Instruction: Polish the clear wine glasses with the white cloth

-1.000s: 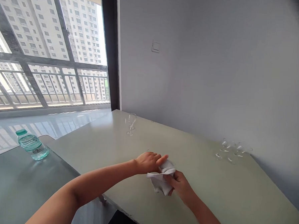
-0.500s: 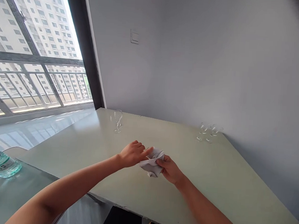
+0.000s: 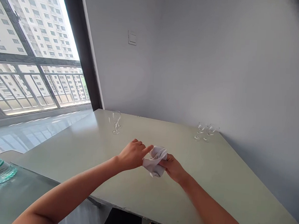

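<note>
A crumpled white cloth (image 3: 154, 165) is held above the middle of the table. My right hand (image 3: 174, 168) is closed around its right side, with the thumb on the front of the folds. At the cloth's left edge is my left hand (image 3: 132, 154), its index finger stretched toward the cloth and the other fingers curled. Whatever those curled fingers hold, if anything, is hidden from view. I cannot tell whether something is wrapped inside the cloth.
Clear stemmed glasses (image 3: 116, 123) stand at the table's far left. More stemmed glasses (image 3: 200, 128) are at the far right by the wall. A large clear bottle (image 3: 2, 171) lies on a glass surface at left. The pale table (image 3: 125, 197) ends close to me.
The cloth and my right hand have shifted slightly right, and the cloth's folds have turned a little. My left hand stays beside it. The whole view has swung slightly.
</note>
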`<action>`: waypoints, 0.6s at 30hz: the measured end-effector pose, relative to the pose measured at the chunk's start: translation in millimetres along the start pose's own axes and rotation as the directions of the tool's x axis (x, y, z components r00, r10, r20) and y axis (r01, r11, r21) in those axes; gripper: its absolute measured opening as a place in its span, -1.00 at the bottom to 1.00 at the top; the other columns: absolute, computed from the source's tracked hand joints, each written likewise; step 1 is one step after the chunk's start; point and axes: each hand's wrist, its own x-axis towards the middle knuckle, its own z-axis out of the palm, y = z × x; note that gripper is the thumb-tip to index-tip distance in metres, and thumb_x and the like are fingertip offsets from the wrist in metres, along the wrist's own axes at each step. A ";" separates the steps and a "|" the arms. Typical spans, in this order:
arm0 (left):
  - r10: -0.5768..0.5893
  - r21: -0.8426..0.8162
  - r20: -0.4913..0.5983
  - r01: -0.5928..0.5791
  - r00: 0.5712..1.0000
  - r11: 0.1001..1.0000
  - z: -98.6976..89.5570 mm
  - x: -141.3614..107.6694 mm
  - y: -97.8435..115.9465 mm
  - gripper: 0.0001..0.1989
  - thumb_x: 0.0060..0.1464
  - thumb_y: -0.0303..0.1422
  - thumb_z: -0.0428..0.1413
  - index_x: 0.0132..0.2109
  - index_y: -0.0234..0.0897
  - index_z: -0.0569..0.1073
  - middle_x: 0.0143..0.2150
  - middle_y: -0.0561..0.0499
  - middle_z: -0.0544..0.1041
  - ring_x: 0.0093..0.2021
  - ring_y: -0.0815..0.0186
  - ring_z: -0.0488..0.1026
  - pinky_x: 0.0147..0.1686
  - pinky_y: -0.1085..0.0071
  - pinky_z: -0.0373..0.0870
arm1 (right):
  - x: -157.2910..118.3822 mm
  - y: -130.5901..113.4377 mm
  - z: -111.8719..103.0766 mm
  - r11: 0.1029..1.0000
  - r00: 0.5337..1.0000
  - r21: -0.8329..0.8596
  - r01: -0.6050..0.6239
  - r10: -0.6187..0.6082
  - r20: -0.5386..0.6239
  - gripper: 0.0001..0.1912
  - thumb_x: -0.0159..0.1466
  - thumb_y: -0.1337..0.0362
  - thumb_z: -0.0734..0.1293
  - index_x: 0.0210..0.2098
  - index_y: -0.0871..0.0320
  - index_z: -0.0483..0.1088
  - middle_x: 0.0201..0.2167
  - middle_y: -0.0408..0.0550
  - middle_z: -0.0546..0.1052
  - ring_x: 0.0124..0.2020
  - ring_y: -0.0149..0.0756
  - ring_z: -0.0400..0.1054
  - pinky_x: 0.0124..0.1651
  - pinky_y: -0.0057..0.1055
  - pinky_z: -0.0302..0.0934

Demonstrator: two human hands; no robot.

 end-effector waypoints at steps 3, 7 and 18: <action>0.106 0.148 -0.048 -0.098 0.993 0.984 4.7 -1.0 3.0 -0.67 0.09 -0.34 -0.07 0.02 -0.25 0.29 -0.48 -0.06 0.42 -0.40 0.26 0.34 -0.29 0.32 0.19 | -1.7 2.8 -0.8 0.997 1.000 0.073 0.010 -0.010 0.008 -0.74 0.09 0.13 0.34 -0.29 0.17 0.40 -0.39 -0.08 0.45 -0.37 -0.32 0.29 -0.31 -0.39 0.14; -0.059 -0.250 0.127 0.090 0.990 0.964 -2.5 -0.5 -2.6 -0.56 -0.06 -0.11 0.09 -0.01 -0.13 0.33 -0.52 0.06 0.42 -0.51 0.38 0.29 -0.44 0.46 0.15 | -13.6 -11.9 -0.4 0.914 0.981 -0.379 0.143 -0.080 0.178 -0.77 0.18 0.15 0.24 -0.34 0.17 0.41 -0.40 -0.09 0.45 -0.38 -0.33 0.27 -0.30 -0.38 0.15; 0.028 -0.813 0.563 0.547 0.826 0.196 16.5 -4.3 -32.6 -0.52 -0.13 -0.06 0.13 -0.15 -0.35 0.40 -0.60 0.08 0.30 -0.65 0.51 0.15 -0.66 0.56 -0.07 | -18.7 -27.0 -23.7 0.566 0.901 -0.729 0.386 -0.401 0.165 -0.77 0.25 0.34 0.10 -0.35 0.08 0.37 -0.27 -0.03 0.41 -0.13 -0.27 0.22 -0.16 -0.33 0.20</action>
